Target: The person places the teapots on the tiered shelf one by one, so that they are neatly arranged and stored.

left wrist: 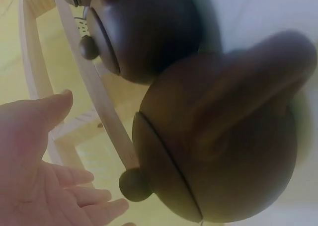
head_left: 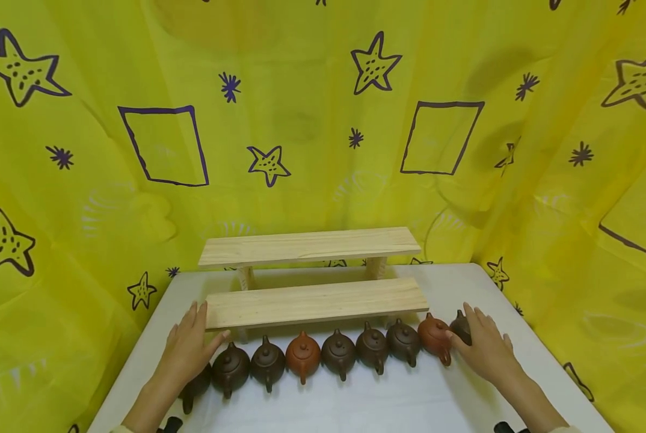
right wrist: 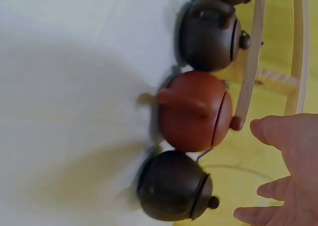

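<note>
Though partly-hidden from above — leftmost teapot (head_left: 198, 383).

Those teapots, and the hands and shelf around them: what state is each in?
Left hand: fingers extended, holding nothing.
Right hand: fingers extended, holding nothing.
Left-end dark teapot: upright, lid on.
Left red teapot: upright, lid on.
Right red teapot: upright, lid on.
Right-end dark teapot: upright, lid on.
Five other dark teapots: upright, lids on.
Wooden shelf: standing upright.
Yellow curtain: hanging.
</note>
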`<state>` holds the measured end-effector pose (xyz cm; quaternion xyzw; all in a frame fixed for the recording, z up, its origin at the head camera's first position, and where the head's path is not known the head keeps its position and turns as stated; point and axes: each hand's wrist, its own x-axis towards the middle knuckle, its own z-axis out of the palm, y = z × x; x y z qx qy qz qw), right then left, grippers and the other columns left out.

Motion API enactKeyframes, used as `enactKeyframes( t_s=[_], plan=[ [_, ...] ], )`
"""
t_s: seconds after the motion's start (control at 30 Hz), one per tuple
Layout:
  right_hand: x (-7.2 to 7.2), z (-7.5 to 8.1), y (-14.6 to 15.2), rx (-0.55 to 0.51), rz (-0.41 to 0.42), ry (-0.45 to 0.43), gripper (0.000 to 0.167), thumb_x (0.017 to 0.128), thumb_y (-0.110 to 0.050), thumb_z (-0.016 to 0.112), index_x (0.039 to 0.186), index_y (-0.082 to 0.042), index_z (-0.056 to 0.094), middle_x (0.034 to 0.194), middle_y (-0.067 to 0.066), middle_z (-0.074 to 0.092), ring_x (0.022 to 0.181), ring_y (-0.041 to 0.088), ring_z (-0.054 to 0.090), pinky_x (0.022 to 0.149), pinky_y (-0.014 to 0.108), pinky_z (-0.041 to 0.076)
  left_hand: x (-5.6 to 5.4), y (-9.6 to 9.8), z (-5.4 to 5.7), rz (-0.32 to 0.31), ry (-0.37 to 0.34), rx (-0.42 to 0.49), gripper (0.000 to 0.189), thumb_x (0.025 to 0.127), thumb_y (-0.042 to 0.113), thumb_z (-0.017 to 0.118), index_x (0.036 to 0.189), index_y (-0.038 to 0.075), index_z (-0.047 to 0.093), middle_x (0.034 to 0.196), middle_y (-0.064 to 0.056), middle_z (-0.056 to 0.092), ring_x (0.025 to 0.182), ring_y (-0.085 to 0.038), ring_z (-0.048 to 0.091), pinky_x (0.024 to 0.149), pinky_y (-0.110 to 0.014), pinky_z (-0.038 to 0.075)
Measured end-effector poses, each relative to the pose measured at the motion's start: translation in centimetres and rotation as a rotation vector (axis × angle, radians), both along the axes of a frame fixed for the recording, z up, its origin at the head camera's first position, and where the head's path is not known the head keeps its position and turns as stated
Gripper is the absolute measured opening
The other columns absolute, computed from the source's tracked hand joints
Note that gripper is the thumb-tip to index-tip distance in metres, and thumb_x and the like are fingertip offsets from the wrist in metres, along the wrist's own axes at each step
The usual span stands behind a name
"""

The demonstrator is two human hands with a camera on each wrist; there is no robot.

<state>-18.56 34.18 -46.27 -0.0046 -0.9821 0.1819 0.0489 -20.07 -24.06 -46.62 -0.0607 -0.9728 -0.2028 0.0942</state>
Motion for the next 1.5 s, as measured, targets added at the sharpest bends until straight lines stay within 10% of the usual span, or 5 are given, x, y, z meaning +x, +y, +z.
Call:
enactKeyframes(
  t_s=[0.17,0.67,0.8,1.17,1.5],
  plan=[
    [0.1,-0.7,1.4,0.007,-0.008,0.04,0.083,0.102,-0.036,0.068,0.157,0.014,0.03,0.152,0.047,0.036,0.139,0.064,0.036,0.1,0.088,0.029,-0.5,-0.5,0.3,0.02,0.029,0.004,0.096,0.099,0.036,0.075,0.153,-0.024,0.024,0.152,-0.048,0.036,0.134,-0.065,0.046,0.106,-0.074,0.042],
    [0.6,-1.9,3.3,-0.049,-0.075,-0.063,0.083,0.098,-0.04,0.074,0.135,0.025,0.037,0.113,0.047,0.057,0.102,0.06,0.062,0.075,0.065,0.055,-1.5,-1.5,-0.1,0.042,-0.101,0.012,0.099,0.099,0.044,0.073,0.152,-0.024,0.025,0.147,-0.051,0.039,0.131,-0.067,0.046,0.103,-0.077,0.042],
    [0.7,-2.2,3.6,-0.099,-0.088,-0.095,0.068,0.102,-0.041,0.07,0.122,0.018,0.042,0.091,0.025,0.065,0.079,0.035,0.064,0.064,0.048,0.052,-1.6,-1.8,-0.7,0.033,-0.034,-0.007,0.089,0.097,0.042,0.076,0.143,-0.024,0.037,0.138,-0.049,0.048,0.121,-0.067,0.054,0.095,-0.076,0.047],
    [0.4,-3.3,4.0,-0.064,-0.098,-0.118,0.044,0.105,-0.039,0.064,0.089,0.002,0.055,0.073,0.007,0.057,0.068,0.027,0.055,0.058,0.04,0.042,-2.0,-2.1,-1.0,0.024,-0.055,-0.001,0.077,0.098,0.039,0.075,0.135,-0.022,0.048,0.135,-0.046,0.051,0.118,-0.064,0.056,0.094,-0.072,0.049],
    [0.4,-3.9,4.2,-0.07,-0.077,-0.077,0.033,0.105,-0.027,0.061,0.094,0.003,0.06,0.082,0.021,0.065,0.074,0.037,0.064,0.06,0.05,0.048,-2.6,-2.5,-1.4,0.008,-0.088,0.01,0.079,0.099,0.042,0.074,0.137,-0.022,0.048,0.136,-0.045,0.051,0.123,-0.063,0.054,0.098,-0.072,0.048]
  ],
)
